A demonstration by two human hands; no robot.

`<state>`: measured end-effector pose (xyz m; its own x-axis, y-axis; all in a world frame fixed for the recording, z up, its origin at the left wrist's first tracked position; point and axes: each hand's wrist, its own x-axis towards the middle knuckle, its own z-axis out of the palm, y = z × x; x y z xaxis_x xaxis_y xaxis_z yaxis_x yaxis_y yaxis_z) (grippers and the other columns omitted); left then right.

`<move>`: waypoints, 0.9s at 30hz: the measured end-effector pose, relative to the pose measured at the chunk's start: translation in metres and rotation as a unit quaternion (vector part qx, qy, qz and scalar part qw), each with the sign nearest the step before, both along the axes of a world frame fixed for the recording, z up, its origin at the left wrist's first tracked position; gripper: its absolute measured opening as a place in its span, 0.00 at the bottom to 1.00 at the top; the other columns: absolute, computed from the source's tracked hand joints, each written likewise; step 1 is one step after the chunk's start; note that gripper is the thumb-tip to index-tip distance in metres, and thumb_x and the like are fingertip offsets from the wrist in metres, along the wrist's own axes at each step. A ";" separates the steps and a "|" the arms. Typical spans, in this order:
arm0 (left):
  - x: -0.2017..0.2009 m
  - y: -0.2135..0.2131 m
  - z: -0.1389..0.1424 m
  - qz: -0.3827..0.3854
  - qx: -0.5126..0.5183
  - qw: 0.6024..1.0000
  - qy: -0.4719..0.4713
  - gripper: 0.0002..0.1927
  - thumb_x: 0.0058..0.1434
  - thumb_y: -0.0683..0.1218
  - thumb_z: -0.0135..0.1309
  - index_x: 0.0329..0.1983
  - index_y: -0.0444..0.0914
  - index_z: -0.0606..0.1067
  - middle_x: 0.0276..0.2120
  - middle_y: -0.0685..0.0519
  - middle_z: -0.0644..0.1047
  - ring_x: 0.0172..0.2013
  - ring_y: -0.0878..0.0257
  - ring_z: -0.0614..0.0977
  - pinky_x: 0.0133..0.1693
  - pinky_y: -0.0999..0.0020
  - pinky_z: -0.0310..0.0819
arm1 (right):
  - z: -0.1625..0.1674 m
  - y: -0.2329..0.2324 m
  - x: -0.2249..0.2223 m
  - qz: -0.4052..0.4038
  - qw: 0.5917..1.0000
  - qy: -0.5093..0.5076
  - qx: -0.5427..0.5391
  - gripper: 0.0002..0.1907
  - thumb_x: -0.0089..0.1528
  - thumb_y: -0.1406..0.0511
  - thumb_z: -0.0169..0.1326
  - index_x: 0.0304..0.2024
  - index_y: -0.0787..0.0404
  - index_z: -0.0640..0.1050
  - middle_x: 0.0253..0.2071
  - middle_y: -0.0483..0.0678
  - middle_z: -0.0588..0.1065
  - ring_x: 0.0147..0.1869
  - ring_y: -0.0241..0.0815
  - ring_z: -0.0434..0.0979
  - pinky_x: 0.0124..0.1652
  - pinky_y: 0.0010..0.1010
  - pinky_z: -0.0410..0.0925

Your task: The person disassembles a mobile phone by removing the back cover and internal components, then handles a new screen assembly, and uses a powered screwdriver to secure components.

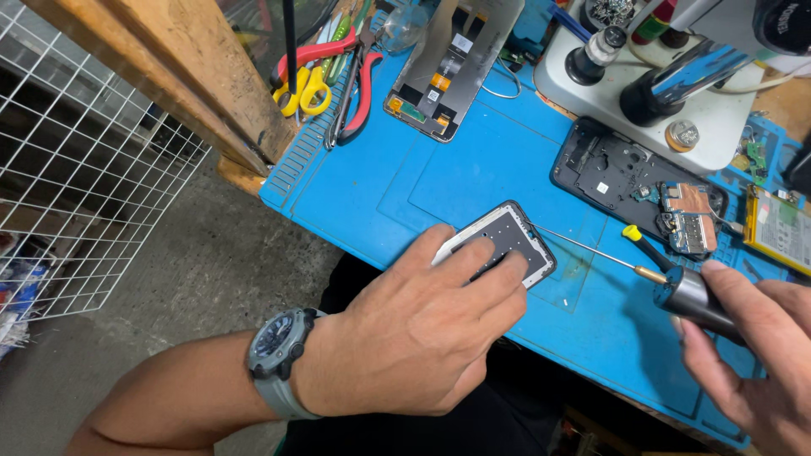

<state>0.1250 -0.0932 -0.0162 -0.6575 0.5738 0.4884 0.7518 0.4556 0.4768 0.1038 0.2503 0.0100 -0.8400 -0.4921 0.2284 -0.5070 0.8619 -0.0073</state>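
Two hands busy: your left hand (422,325) pins small phone frame (504,242) flat on counter (473,177); right hand (752,355) grips electric screwdriver (676,283). Screw-driving step; next needs steady tip alignment.

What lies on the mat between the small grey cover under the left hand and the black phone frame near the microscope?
In the head view, only bare blue mat lies between the grey cover and the black phone frame; the screwdriver's thin shaft passes just below that stretch.
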 end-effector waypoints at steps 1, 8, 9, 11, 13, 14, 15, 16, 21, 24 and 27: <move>-0.001 0.001 0.000 0.003 0.002 1.000 0.000 0.23 0.50 0.44 0.58 0.50 0.32 0.73 0.59 0.39 0.74 0.55 0.47 0.74 0.56 0.48 0.65 | 0.000 0.001 0.000 0.004 1.000 0.000 0.002 0.31 0.51 0.72 0.68 0.58 0.70 0.79 0.39 0.59 0.76 0.38 0.48 0.77 0.39 0.35 0.71; -0.002 0.005 -0.002 0.020 0.005 1.000 0.007 0.23 0.48 0.44 0.59 0.49 0.34 0.73 0.59 0.38 0.74 0.54 0.49 0.74 0.53 0.49 0.65 | -0.001 0.007 -0.003 -0.008 0.999 -0.008 0.047 0.32 0.46 0.73 0.69 0.55 0.71 0.79 0.37 0.60 0.76 0.37 0.50 0.77 0.38 0.38 0.70; -0.002 0.004 -0.002 0.016 0.007 1.000 0.002 0.24 0.48 0.45 0.60 0.48 0.34 0.73 0.59 0.37 0.74 0.54 0.49 0.74 0.53 0.48 0.64 | -0.002 0.007 -0.004 -0.006 0.999 -0.008 0.044 0.32 0.47 0.73 0.69 0.55 0.72 0.79 0.38 0.59 0.76 0.37 0.49 0.77 0.38 0.38 0.70; -0.002 0.004 -0.003 0.015 0.006 1.000 0.000 0.24 0.47 0.45 0.60 0.48 0.34 0.73 0.60 0.37 0.74 0.54 0.49 0.75 0.53 0.49 0.65 | -0.002 0.008 -0.009 0.012 0.999 -0.006 0.031 0.32 0.50 0.72 0.68 0.57 0.72 0.79 0.40 0.59 0.76 0.38 0.48 0.77 0.38 0.35 0.70; -0.001 0.003 -0.003 0.013 0.005 1.000 -0.005 0.24 0.48 0.44 0.60 0.48 0.34 0.73 0.60 0.37 0.74 0.54 0.49 0.75 0.53 0.49 0.65 | -0.002 0.009 -0.015 0.024 0.999 -0.015 0.024 0.31 0.51 0.73 0.68 0.58 0.72 0.78 0.41 0.59 0.77 0.38 0.47 0.78 0.38 0.33 0.71; -0.001 0.003 -0.003 0.012 0.004 1.000 -0.006 0.23 0.48 0.44 0.60 0.48 0.34 0.73 0.60 0.37 0.74 0.53 0.49 0.75 0.53 0.49 0.65 | -0.001 0.008 -0.016 0.026 0.999 -0.019 0.020 0.31 0.51 0.73 0.68 0.58 0.72 0.78 0.42 0.59 0.77 0.39 0.47 0.79 0.38 0.33 0.72; -0.001 0.003 -0.003 0.012 0.003 1.000 -0.008 0.23 0.48 0.44 0.61 0.48 0.33 0.73 0.60 0.37 0.74 0.53 0.49 0.75 0.52 0.49 0.65 | -0.001 0.008 -0.019 0.029 0.999 -0.023 0.017 0.31 0.52 0.73 0.67 0.59 0.72 0.78 0.42 0.60 0.77 0.39 0.47 0.80 0.39 0.32 0.72; -0.001 0.004 -0.003 0.012 0.004 1.000 -0.008 0.23 0.47 0.44 0.61 0.48 0.33 0.74 0.60 0.37 0.74 0.53 0.50 0.75 0.52 0.49 0.65 | -0.001 0.007 -0.019 0.030 0.999 -0.025 0.012 0.31 0.51 0.73 0.67 0.58 0.72 0.78 0.42 0.60 0.77 0.40 0.47 0.80 0.39 0.31 0.73; -0.001 0.004 -0.003 0.014 0.006 1.000 -0.006 0.23 0.47 0.45 0.61 0.47 0.34 0.73 0.60 0.37 0.74 0.53 0.49 0.75 0.52 0.49 0.64 | 0.004 0.003 -0.025 0.032 0.999 -0.035 0.023 0.31 0.49 0.73 0.67 0.56 0.74 0.78 0.40 0.62 0.78 0.40 0.48 0.81 0.40 0.34 0.73; -0.001 0.004 -0.004 0.012 0.006 1.000 -0.008 0.24 0.47 0.45 0.62 0.48 0.33 0.73 0.60 0.37 0.74 0.53 0.49 0.75 0.52 0.49 0.64 | 0.004 0.001 -0.027 0.028 0.998 -0.042 0.025 0.31 0.50 0.73 0.67 0.56 0.74 0.77 0.40 0.61 0.78 0.39 0.47 0.80 0.39 0.34 0.73; -0.001 0.004 -0.004 0.008 0.006 1.000 -0.016 0.24 0.47 0.45 0.62 0.48 0.34 0.73 0.60 0.36 0.74 0.53 0.50 0.75 0.52 0.49 0.64 | 0.004 0.001 -0.029 0.033 0.998 -0.039 0.028 0.30 0.50 0.73 0.66 0.55 0.75 0.77 0.40 0.61 0.78 0.39 0.47 0.80 0.39 0.34 0.73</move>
<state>0.1243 -0.0889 -0.0201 -0.6819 0.5573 0.4736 0.7287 0.4625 0.5050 0.0752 0.2518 0.0143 -0.8201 -0.5563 0.1341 -0.5617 0.8274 -0.0028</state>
